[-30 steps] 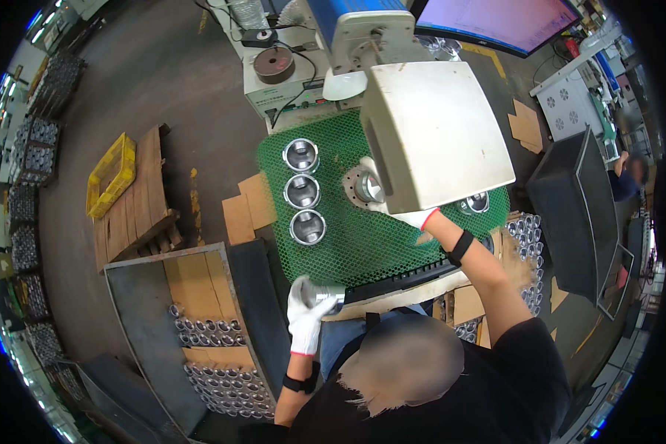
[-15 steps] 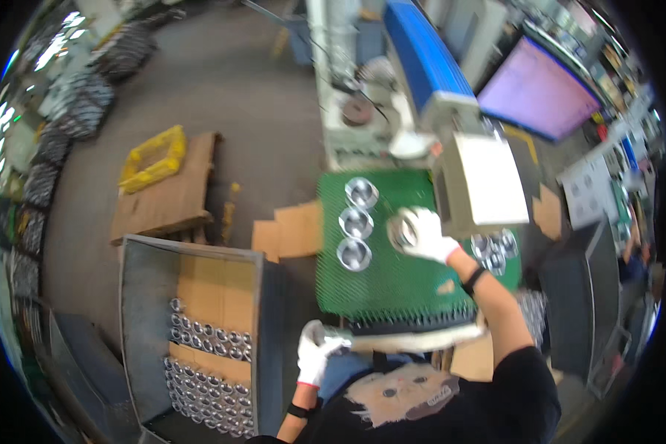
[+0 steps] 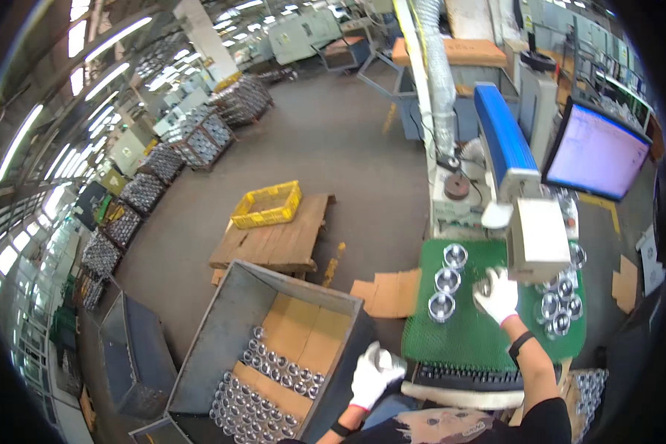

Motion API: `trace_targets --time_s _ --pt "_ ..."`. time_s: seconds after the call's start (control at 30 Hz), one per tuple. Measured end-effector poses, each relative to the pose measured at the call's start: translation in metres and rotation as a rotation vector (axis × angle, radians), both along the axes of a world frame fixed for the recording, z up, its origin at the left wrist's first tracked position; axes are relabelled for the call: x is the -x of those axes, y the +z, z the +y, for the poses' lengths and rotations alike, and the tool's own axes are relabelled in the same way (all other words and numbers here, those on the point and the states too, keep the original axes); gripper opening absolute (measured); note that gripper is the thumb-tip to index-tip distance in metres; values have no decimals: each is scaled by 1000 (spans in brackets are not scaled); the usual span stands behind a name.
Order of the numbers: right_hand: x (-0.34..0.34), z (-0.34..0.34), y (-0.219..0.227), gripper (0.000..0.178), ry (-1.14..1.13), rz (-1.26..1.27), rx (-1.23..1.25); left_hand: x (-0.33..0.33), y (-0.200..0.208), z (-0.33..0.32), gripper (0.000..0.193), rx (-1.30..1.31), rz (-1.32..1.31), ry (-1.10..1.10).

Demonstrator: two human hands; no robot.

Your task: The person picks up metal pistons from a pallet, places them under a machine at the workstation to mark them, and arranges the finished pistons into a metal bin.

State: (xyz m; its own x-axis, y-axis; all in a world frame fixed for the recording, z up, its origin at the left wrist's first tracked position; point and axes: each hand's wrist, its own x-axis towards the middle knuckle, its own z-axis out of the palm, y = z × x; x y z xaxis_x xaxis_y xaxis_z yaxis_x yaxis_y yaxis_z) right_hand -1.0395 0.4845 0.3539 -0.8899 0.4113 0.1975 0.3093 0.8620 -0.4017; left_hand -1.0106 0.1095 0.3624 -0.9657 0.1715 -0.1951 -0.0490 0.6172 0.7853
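My left hand (image 3: pixel 370 381), in a white glove, is closed around a shiny round metal part (image 3: pixel 389 361), between the grey bin and the front edge of the work table. My right hand (image 3: pixel 499 296), gloved too, grips another round metal part (image 3: pixel 483 288) by its side over the green mat (image 3: pixel 466 348). Left of it, three shiny cup-shaped metal parts (image 3: pixel 447 281) stand in a row on the mat. More such parts (image 3: pixel 559 307) are grouped at the mat's right side. A blue-and-white machine head (image 3: pixel 538 233) hangs just beyond my right hand.
A deep grey bin (image 3: pixel 207 340) at lower left holds rows of metal parts with cardboard sheets between. Beyond it a yellow crate (image 3: pixel 268 206) lies on a wooden pallet (image 3: pixel 274 246). A keyboard (image 3: pixel 466 376) lies along the table's front; a monitor (image 3: pixel 599 152) stands at right.
My view has swung left and up, so the table appears farther right and more floor shows. Both hands still hold their round metal parts, in nearly the same places relative to the table.
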Motion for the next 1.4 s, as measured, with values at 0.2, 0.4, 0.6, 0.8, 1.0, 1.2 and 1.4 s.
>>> trace_targets --time_s 0.2,0.4,0.6,0.8,1.0,1.2,1.4 --pt "-96 -79 -29 54 -59 117 66 37 65 11 105 72 381 -34" --pt "-165 -132 -33 44 -64 -184 979 31 56 31 102 -182 303 -129" --pt "-159 -156 7 53 209 -85 1687 -10 -20 37 96 -779 -305 -136" --pt "-181 -168 -19 40 -16 -53 2024 -37 -20 45 79 -786 -946 -78" --pt "-165 -160 -14 32 184 -425 1029 -30 -56 19 74 -368 -497 -398" --pt "-102 -134 -10 24 362 -224 -17 -12 -38 11 66 -358 -521 -422" --pt "-42 -120 -32 11 110 -130 -143 -17 -62 14 67 -256 -388 -367"
